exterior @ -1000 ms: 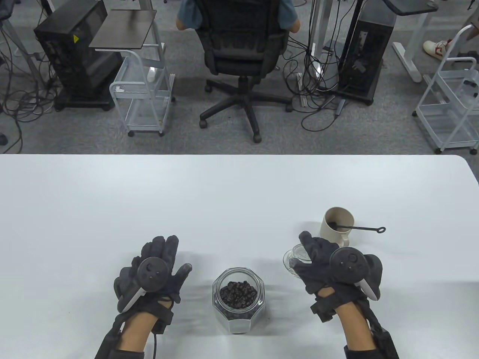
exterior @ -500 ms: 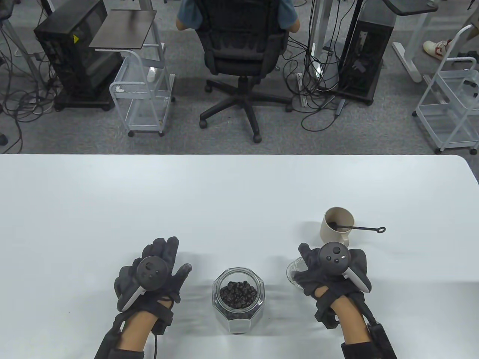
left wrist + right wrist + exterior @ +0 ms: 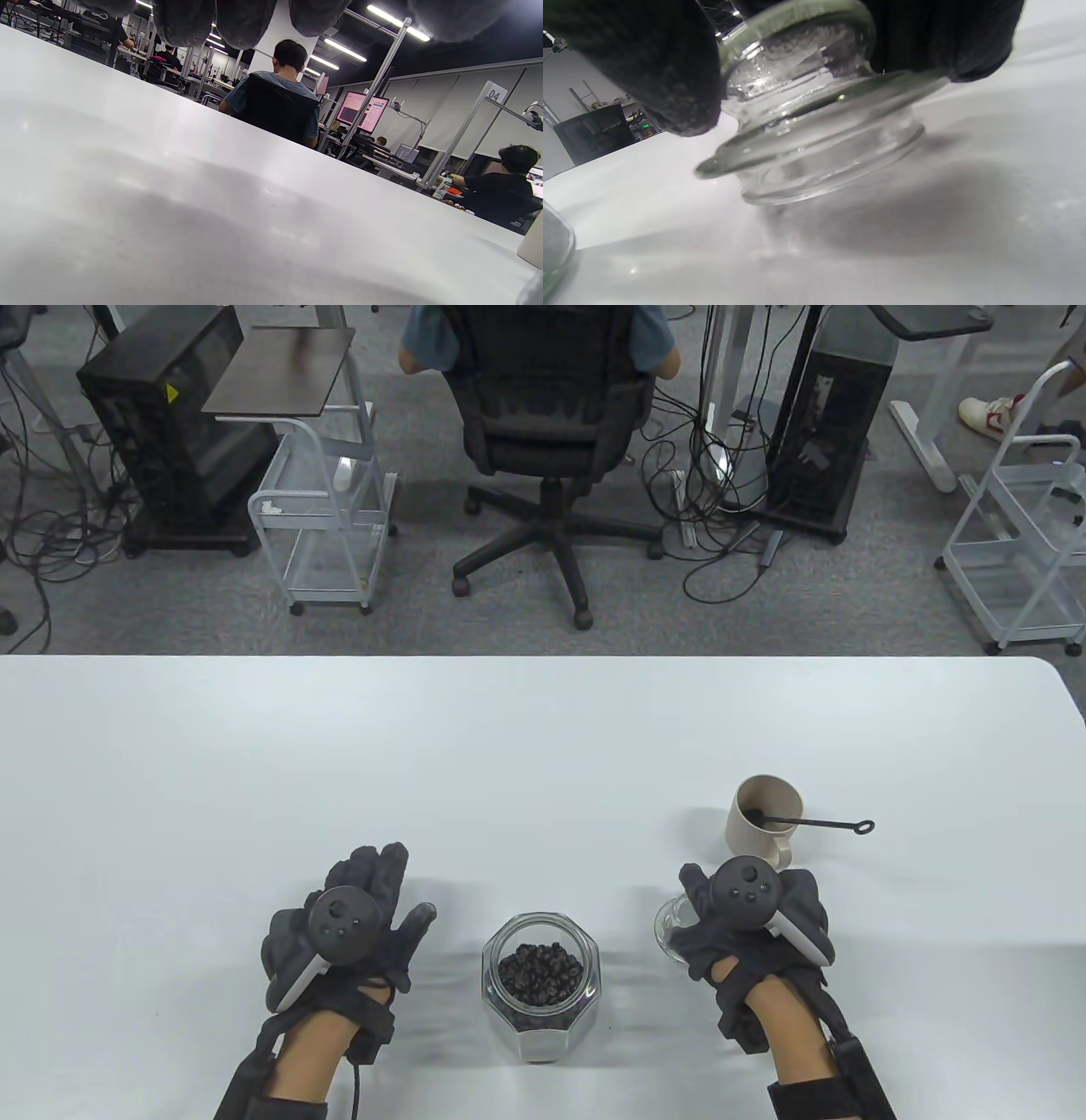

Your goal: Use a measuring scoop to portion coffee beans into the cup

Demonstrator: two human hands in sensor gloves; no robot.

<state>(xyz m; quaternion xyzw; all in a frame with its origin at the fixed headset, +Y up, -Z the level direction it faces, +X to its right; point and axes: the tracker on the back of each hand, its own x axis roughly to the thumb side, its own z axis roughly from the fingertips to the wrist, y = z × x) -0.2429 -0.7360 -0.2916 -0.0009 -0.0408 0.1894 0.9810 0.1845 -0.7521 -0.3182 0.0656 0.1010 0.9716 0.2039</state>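
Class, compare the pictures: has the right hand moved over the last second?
Yes. The right hand, gripping the glass lid, has drawn back toward the table's near edge, away from the cup.

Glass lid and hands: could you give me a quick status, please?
Right hand grips glass lid. Left hand flat on table, empty. Jar open; scoop in cup.

table view: high, looking down | wrist views: low, near table (image 3: 543,746) | shared: tabletop

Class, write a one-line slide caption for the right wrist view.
Gloved right hand holds the glass jar lid at the white table.
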